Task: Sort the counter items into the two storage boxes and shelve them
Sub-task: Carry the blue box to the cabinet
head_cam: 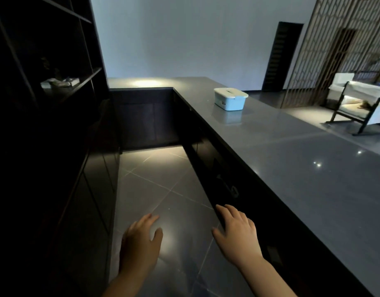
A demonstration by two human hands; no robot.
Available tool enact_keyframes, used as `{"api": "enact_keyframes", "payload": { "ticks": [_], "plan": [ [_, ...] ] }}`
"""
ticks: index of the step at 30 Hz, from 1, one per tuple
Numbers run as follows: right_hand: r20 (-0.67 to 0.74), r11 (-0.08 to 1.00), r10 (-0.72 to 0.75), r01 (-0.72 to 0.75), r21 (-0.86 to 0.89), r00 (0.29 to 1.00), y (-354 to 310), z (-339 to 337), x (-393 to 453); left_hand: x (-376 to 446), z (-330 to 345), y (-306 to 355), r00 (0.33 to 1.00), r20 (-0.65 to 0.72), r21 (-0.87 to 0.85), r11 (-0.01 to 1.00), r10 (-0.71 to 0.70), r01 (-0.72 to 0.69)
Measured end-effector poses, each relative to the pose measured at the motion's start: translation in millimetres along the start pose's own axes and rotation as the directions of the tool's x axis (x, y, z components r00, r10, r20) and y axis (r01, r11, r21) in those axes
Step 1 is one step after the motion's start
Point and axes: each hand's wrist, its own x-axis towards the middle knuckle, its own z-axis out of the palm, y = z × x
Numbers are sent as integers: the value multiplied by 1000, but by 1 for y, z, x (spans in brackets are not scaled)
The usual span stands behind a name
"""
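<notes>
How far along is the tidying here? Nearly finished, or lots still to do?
Looks fairly far along: the grey counter shows no loose items, only one closed light blue storage box. A pale object, too dim to identify, sits on the dark shelf unit. Nothing is in hand: left hand and right hand are both open and empty. Left: shelving the blue box.

We could not make out the pale things on the dark shelf [60, 82], and the lidded storage box [230, 101] kept its contents hidden from us.
</notes>
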Motion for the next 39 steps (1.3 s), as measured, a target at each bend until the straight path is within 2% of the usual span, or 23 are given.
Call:
{"api": "enact_keyframes", "payload": {
  "ticks": [3, 8, 12, 16, 19, 27, 34, 39],
  "plan": [
    [-14, 999, 39, -38, 11, 999, -2, 7, 44, 42, 13, -10, 999, 39, -41, 999, 13, -11],
    [-5, 998, 57, -57, 32, 998, 5, 21, 125, 125, 39, -8, 1000, 15, -69, 997, 19, -18],
    [-39, 995, 87, -84, 52, 995, 21, 24, 200, 209, 64, 14, 996, 27, -24, 996, 88, -87],
    [-12, 996, 71, -71, 45, 997, 28, 26, 278, 294, 82, 46, 992, 5, -59, 990, 129, -129],
    [-22, 996, 83, -82, 39, 996, 28, 28, 336, 349, 93, 59, 994, -4, -105, 989, 108, -108],
    [-74, 991, 123, -119, 58, 990, 11, 46, 500, 519, 105, 45, 991, -3, -98, 986, 135, -134],
    [-91, 966, 247, -238, 105, 965, -27, 66, 632, 684, 119, 36, 955, 98, -103, 957, 281, -271],
    [-157, 929, 364, -346, 131, 918, -28, 67, 701, 778, 144, 44, 915, 173, -115, 930, 364, -349]
  ]
}}
